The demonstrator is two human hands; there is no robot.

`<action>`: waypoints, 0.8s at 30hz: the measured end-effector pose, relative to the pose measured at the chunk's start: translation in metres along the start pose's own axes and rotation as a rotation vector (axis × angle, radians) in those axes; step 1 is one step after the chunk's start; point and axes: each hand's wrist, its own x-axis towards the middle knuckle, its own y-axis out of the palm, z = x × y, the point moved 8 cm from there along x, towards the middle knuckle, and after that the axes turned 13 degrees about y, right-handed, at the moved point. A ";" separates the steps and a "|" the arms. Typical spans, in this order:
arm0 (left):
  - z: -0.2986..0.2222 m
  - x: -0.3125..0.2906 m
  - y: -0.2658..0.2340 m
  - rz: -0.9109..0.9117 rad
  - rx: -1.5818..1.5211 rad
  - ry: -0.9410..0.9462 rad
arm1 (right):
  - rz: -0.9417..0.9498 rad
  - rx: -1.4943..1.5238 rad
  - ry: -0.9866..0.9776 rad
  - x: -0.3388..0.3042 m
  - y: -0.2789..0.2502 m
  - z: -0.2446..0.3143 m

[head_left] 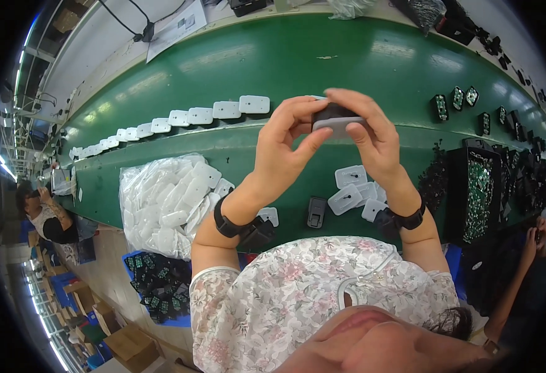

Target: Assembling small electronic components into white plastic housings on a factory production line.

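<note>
Above the middle of the green bench, both my hands grip a small black and grey plastic casing [337, 122]. My left hand [285, 137] closes on its left end, thumb at the near lower edge. On the right end, my right hand [377, 133] has its fingers bent over the top and its thumb against the grey side. The fingers partly hide the casing. Below my hands lie several loose white plastic covers [346, 198], and a black rectangular casing [316, 212] sits to the left of them.
A line of white covers [226, 110] runs off to the far left. Nearer stands a clear bag of white covers [167, 202]. On the right are a black tray of green circuit boards [456, 205] and upright black casings [458, 98]. A co-worker's hands [539, 233] show at far right.
</note>
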 end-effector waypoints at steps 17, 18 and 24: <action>0.015 0.001 -0.037 0.015 0.360 -0.075 | 0.014 0.093 0.300 0.006 0.019 -0.035; 0.022 0.003 -0.056 -0.090 0.364 -0.129 | -0.052 0.100 0.257 0.011 0.014 -0.033; 0.060 0.003 -0.160 -0.226 0.708 -0.175 | -0.120 0.080 0.299 0.009 -0.014 -0.066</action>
